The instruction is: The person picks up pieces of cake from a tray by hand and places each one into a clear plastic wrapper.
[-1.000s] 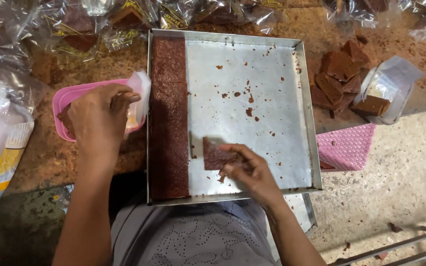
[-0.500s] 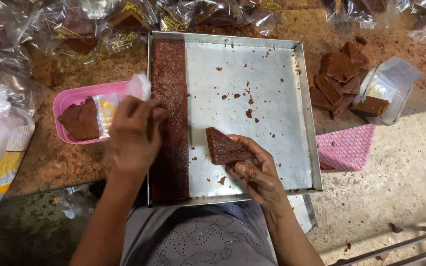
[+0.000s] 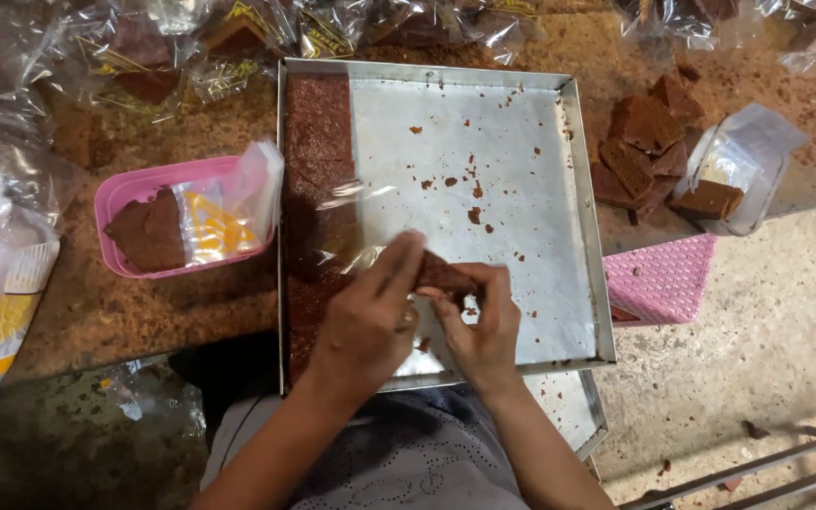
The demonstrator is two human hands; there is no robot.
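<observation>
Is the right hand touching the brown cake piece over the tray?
Touching. The head view shows the right hand with its fingers closed on the brown cake piece, no gap between them, above the metal tray.

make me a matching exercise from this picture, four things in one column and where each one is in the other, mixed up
Things:
1. metal tray
2. pink tub
3. strip of cake
4. cut cake piece

Places:
a. between the left hand and right hand
b. along the tray's left side
c. left of the tray, holding cake and a wrapper
d. in the middle, in front of the person

Pairs: 1-d, 2-c, 3-b, 4-a
</observation>
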